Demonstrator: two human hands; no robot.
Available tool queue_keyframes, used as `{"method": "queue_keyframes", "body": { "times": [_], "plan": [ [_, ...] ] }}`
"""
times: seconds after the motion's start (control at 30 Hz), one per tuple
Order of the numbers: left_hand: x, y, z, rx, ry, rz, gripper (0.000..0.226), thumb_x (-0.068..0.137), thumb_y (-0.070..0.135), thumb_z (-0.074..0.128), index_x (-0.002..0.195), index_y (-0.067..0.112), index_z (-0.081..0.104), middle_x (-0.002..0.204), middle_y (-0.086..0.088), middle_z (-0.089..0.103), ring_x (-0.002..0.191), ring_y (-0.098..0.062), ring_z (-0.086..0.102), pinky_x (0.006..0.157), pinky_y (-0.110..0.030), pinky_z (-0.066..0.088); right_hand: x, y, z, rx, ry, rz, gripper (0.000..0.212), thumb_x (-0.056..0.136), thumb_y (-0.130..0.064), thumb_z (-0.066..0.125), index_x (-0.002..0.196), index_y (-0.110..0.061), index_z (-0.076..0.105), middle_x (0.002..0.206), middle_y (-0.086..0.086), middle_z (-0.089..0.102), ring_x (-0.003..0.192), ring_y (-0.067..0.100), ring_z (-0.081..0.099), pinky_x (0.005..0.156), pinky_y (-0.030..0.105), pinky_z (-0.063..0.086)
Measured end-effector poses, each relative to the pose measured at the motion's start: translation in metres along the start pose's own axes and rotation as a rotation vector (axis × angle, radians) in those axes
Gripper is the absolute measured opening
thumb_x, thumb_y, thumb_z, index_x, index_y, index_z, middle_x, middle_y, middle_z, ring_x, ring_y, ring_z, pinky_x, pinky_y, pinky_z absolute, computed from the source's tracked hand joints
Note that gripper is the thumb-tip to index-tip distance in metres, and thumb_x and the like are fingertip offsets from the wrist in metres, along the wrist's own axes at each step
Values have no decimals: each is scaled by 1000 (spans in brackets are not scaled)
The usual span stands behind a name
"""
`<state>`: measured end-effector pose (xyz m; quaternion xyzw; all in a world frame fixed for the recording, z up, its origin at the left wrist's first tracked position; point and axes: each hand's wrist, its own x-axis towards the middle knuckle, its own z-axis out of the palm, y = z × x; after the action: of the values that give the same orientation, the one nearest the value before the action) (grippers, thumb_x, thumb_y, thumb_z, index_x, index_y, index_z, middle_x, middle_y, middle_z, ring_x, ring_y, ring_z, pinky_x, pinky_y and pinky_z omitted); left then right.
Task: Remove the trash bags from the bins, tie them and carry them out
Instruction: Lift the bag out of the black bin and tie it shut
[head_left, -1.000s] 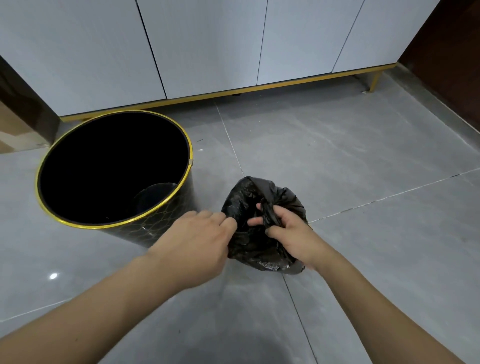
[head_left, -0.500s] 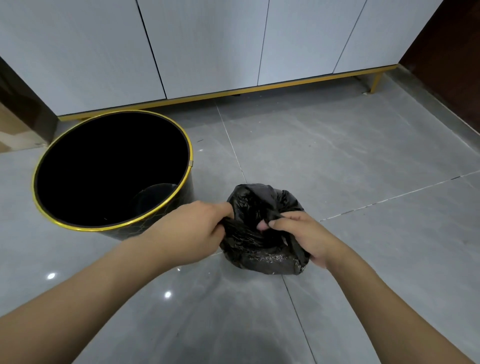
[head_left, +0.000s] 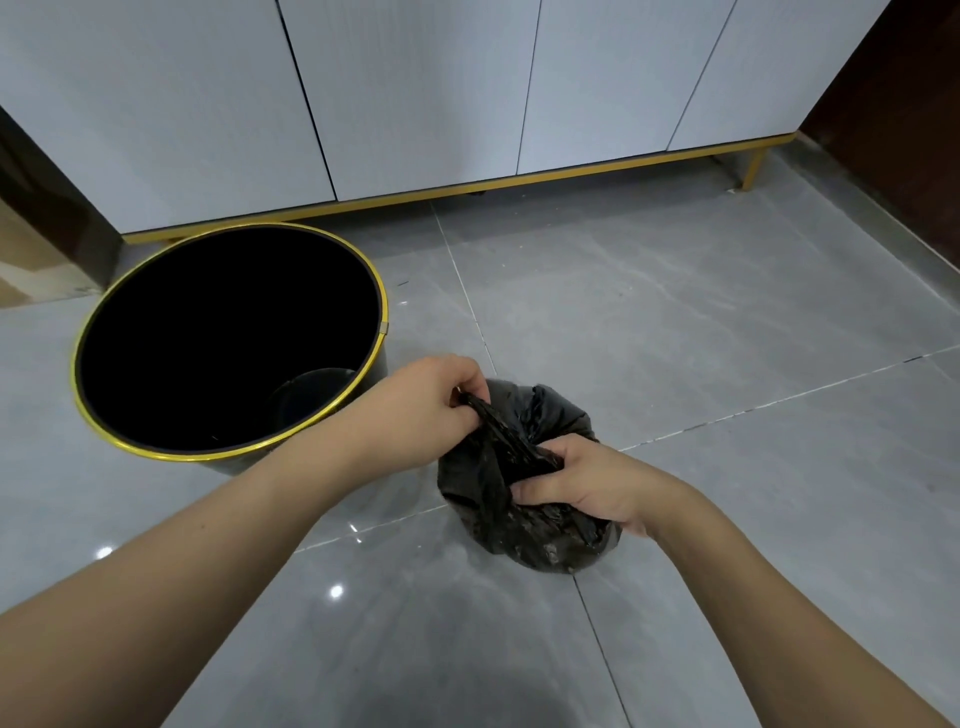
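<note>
1. Trash bag (head_left: 535, 535): glossy black.
2. Bin (head_left: 228, 338): black inside and out, with a gold rim.
3. Floor (head_left: 675, 322): grey tiles, faintly marbled, pale grout lines.
4. Cabinet (head_left: 415, 88): white doors, gold base trim.

A room in a home, seen down at floor level.

I stand on glossy grey floor tiles (head_left: 675, 338) before white cabinets (head_left: 415, 93) with a gold base trim (head_left: 467, 187) and slim gold leg (head_left: 753, 169); a black, gold-rimmed bin (head_left: 382, 374) sits beside them.
</note>
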<state>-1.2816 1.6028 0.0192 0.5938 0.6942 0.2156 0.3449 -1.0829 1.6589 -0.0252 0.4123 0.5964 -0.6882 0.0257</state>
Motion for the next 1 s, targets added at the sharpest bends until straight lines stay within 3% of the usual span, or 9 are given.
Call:
{"method": "queue_keyframes", "body": {
  "times": [0.07, 0.2, 0.43, 0.53, 0.63, 0.73, 0.8, 0.87, 1.0],
  "plan": [
    [5, 3, 1, -88, -21, -42, 6, 87, 14, 64, 86, 20, 65, 70, 7, 62, 52, 3, 52, 49, -11, 38, -1, -2, -3, -37, 20, 36, 12, 83, -6, 65, 93, -5, 72, 98, 19, 74, 91, 31, 71, 91, 42, 55],
    [12, 10, 1, -317, -74, -116, 10, 86, 3, 63, 88, 12, 66, 108, -14, 71, 99, -27, 67, 92, -41, 53, -3, -4, -8, 45, 58, 27, 27, 77, -8, 59, 99, 5, 67, 106, 29, 69, 101, 44, 66, 94, 51, 52],
    [23, 8, 3, -434, -79, -158, 16, 85, 0, 63, 78, 14, 60, 112, -18, 70, 108, -34, 64, 100, -51, 47, -6, 1, -15, 274, -17, -41, 37, 73, -25, 65, 105, -6, 70, 100, 16, 72, 90, 29, 69, 76, 34, 55],
    [24, 8, 8, -509, -79, -138, 15, 87, 0, 63, 80, 13, 57, 110, -3, 73, 109, -21, 65, 94, -32, 51, -9, -2, -14, 104, -103, -96, 21, 80, -22, 72, 98, -12, 70, 94, 7, 71, 90, 22, 69, 78, 27, 55],
    [23, 9, 20, -539, -74, -141, 16, 93, 6, 59, 83, 15, 51, 105, -1, 75, 101, -16, 66, 71, -19, 44, -5, -5, -12, -99, -78, -40, 8, 78, -16, 70, 85, -11, 68, 80, 3, 68, 75, 18, 66, 74, 32, 55],
    [21, 4, 38, -564, -57, -217, 13, 95, 1, 47, 90, 13, 47, 88, -11, 72, 89, -22, 69, 71, -14, 49, -3, -9, -10, -537, 91, -45, 20, 72, -28, 61, 79, -9, 63, 74, 1, 63, 70, 19, 63, 71, 38, 53],
    [22, -1, 47, -517, -23, -298, 9, 95, 4, 41, 97, 11, 47, 78, -9, 68, 79, -23, 66, 74, -24, 50, -5, -9, -6, -883, 270, -129, 18, 73, -36, 56, 76, -18, 57, 86, -3, 58, 79, 21, 61, 69, 37, 50],
    [23, -5, 53, -507, 10, -368, 11, 94, 7, 40, 99, 9, 50, 72, -8, 64, 72, -21, 61, 74, -33, 49, -7, -5, -2, -1092, 440, -257, 16, 77, -38, 53, 86, -26, 52, 97, -6, 51, 84, 22, 60, 67, 36, 47],
    [19, -5, 58, -628, -82, -434, 22, 89, 0, 43, 85, 9, 62, 69, -8, 59, 59, -18, 54, 61, -27, 42, -11, 9, 2, -1091, 544, -452, 41, 82, -28, 53, 121, -35, 41, 106, -8, 60, 80, 23, 63, 61, 35, 49]
  ]
}}
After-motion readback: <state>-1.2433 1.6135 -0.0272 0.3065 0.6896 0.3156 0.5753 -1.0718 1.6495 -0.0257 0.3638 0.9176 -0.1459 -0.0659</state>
